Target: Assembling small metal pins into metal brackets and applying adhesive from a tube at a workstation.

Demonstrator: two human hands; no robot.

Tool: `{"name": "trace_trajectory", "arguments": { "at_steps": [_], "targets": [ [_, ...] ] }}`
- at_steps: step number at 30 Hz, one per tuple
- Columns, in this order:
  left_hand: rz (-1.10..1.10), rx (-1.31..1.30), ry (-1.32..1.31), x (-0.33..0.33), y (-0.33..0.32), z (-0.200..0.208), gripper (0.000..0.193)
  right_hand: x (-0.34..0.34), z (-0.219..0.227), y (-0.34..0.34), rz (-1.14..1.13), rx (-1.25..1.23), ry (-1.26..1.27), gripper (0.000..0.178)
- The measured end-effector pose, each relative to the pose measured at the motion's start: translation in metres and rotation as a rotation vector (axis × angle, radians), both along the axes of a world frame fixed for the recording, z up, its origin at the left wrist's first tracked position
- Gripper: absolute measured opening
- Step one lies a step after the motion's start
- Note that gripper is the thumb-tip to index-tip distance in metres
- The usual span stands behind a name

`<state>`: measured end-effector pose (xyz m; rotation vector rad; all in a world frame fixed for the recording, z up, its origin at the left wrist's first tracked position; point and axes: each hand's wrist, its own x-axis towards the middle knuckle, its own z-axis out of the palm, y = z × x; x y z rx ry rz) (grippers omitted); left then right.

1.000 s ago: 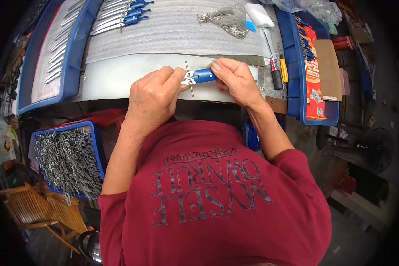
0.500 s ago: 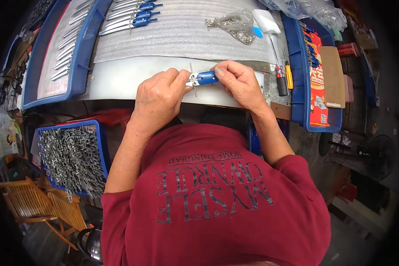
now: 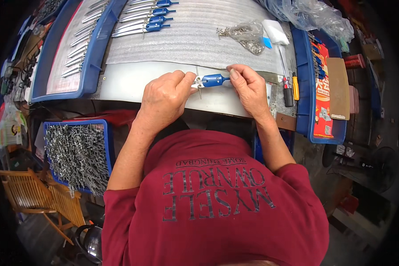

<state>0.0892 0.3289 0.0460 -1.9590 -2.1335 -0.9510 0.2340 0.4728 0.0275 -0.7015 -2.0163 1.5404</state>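
My left hand (image 3: pixel 166 99) is closed round the silver end of a slim metal tool with a blue forked end piece (image 3: pixel 213 80); the part inside the fist is hidden. At the blue piece's narrow tip, my right hand (image 3: pixel 251 91) pinches with thumb and forefinger. A thin metal rod (image 3: pixel 200 93) sticks out crosswise on both sides of the silver joint, beside my left thumb. The tool is held level above a white board (image 3: pixel 124 82) at the bench's near edge. Similar silver tools with blue ends (image 3: pixel 157 20) lie in a row on the foam sheet (image 3: pixel 186 40) beyond.
A blue tray (image 3: pixel 91 75) with silver blade-like parts stands at the left. On the right lie two screwdrivers (image 3: pixel 295 91), a clear bag of small metal parts (image 3: pixel 251 37) and another blue tray (image 3: pixel 302 115). A blue-rimmed bin of metal pieces (image 3: pixel 77 153) sits lower left.
My right fingers have shifted from the blue piece's body to its narrow tip, so more of it shows. The bench appears slightly farther right and lower in the view.
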Motion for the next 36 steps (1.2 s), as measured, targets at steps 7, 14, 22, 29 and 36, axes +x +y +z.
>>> {"name": "trace_trajectory", "arguments": {
  "at_steps": [7,14,22,29,36],
  "targets": [
    [0.029,0.010,0.000,-0.011,0.001,0.003,0.026,0.003,-0.010,0.005,-0.005,0.143,0.003,0.020],
    [0.063,0.013,-0.016,-0.027,0.000,0.001,0.026,0.005,-0.011,0.004,-0.001,0.207,0.002,0.018],
    [0.202,0.038,0.096,-0.078,-0.006,-0.005,0.023,0.004,-0.009,0.004,0.004,0.236,-0.010,0.017],
    [0.246,0.039,0.143,-0.114,0.000,-0.013,0.021,0.004,-0.010,0.005,-0.015,0.150,-0.021,0.013],
    [0.225,0.010,0.232,-0.136,0.012,-0.020,0.024,0.004,-0.012,0.006,-0.011,0.145,0.005,0.014]
  ]
}}
